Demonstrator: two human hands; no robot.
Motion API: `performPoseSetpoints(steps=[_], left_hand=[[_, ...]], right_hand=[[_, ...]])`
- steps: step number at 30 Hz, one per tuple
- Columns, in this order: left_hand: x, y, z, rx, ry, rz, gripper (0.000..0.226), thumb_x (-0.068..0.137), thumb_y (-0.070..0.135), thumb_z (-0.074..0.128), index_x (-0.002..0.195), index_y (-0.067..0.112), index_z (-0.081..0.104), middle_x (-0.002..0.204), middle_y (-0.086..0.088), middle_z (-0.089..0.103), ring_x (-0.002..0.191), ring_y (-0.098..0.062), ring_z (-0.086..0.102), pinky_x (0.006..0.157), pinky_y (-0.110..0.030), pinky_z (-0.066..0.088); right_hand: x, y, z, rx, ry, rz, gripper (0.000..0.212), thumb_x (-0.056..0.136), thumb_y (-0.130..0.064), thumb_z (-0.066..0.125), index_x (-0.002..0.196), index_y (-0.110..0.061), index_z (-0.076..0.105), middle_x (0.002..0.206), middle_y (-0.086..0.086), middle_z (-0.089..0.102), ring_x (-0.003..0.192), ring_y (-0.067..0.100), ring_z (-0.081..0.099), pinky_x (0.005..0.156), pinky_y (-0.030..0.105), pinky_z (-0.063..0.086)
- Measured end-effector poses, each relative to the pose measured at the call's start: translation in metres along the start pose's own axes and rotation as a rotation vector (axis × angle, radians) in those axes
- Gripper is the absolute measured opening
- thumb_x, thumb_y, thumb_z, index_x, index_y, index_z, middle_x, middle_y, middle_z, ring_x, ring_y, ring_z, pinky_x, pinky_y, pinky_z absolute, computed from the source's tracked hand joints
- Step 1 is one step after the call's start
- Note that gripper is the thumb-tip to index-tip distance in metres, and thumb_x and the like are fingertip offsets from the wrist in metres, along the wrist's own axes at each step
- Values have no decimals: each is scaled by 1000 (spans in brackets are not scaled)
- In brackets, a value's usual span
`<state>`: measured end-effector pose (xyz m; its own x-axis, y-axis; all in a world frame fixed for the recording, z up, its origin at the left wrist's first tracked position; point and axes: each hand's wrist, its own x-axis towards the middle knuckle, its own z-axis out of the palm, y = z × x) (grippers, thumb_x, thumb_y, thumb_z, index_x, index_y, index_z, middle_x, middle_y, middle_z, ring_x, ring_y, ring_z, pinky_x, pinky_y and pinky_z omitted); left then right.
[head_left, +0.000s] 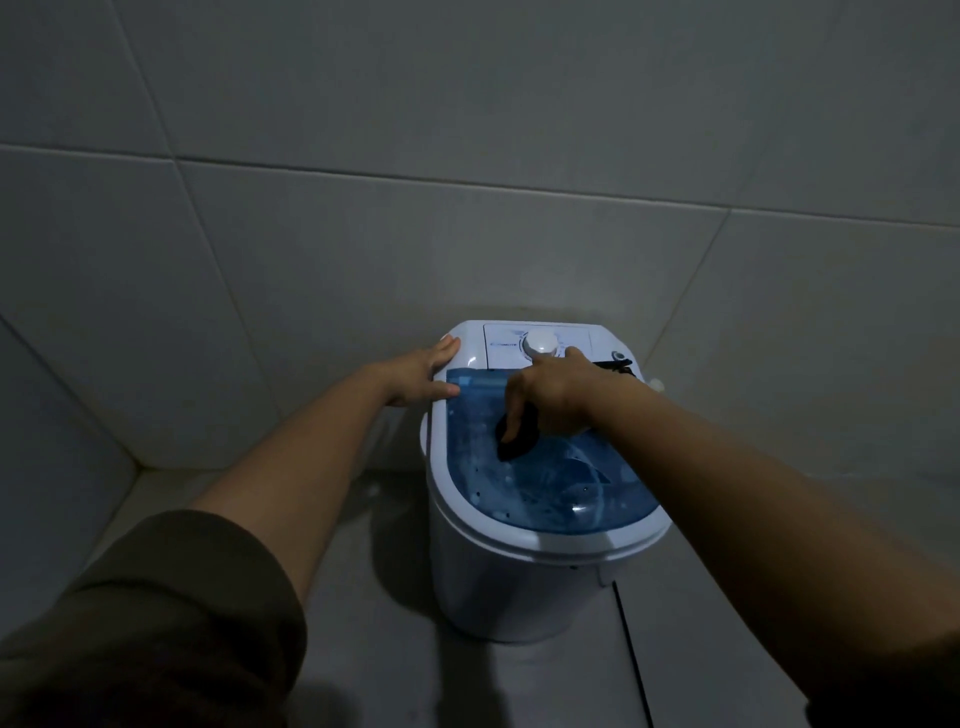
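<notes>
A small white washing machine (498, 587) stands on the floor against the tiled wall. Its translucent blue lid (561, 483) is closed over the tub. A round white dial (540, 344) sits on the control panel at the back. My left hand (421, 376) rests flat on the machine's top left corner, fingers straight. My right hand (556, 397) reaches over the lid with its fingertips at the dial, while the lower fingers hold a small black item (517, 441). What the black item is cannot be told.
Grey tiled walls (467, 130) close in behind and to the left, meeting in a corner. The floor (395, 649) is pale tile. A black strap-like piece (621, 366) lies on the machine's right rear edge, beside a small round port (618, 356).
</notes>
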<state>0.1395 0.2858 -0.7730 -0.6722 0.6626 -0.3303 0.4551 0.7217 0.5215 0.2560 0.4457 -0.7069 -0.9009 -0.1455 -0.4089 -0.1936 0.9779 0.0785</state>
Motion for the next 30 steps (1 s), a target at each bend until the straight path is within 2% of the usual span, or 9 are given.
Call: performPoseSetpoints(steps=[4,7,11,16,19,24,30], left_hand=[[0,1,0,1,0,-10,78,94,26,51,151,19,-3,160,-1,-7,149,-22,3,122,-41,9],[1,1,0,5,-7,-15,78,94,27,51,150,20,-3,161,-1,-6,149,-23,4,122,-43,10],[1,2,1,1,-6,-11,77,95,25,50,151,18,-3,160,-1,-8,149,-22,2,122,-39,7],[3,2,1,-8,-5,-7,77,95,23,50,151,15,-3,160,-3,-8,149,-21,1,121,-37,6],[3,2,2,14,1,-3,77,95,22,50,151,13,-2,160,-3,-8,149,-19,1,120,-33,5],[3,1,1,9,-8,-17,78,94,24,52,151,16,-1,160,-2,-7,148,-19,2,121,-35,6],[5,3,2,20,-6,-17,77,95,23,51,151,15,-2,160,-2,-8,148,-19,2,120,-33,5]], right_hand=[[-7,9,4,7,-2,18,40,85,-14,55,103,-47,68,132,-12,56,125,19,42,88,33,23],[-11,17,6,30,17,41,42,84,-12,54,101,-48,69,129,-11,57,123,18,42,87,33,24],[-17,28,10,56,32,69,41,85,-13,53,99,-47,70,126,-8,59,120,19,45,84,32,22],[-24,42,14,57,25,96,37,86,-17,53,96,-49,69,127,-10,59,119,18,47,95,37,27],[-32,52,17,57,25,137,34,87,-19,54,98,-47,69,126,-7,59,120,19,47,96,36,28],[-48,69,21,93,11,213,28,87,-23,57,98,-45,70,135,-3,53,132,22,39,105,38,24],[-65,87,28,149,14,310,18,86,-30,61,97,-41,71,128,0,55,122,22,45,106,38,25]])
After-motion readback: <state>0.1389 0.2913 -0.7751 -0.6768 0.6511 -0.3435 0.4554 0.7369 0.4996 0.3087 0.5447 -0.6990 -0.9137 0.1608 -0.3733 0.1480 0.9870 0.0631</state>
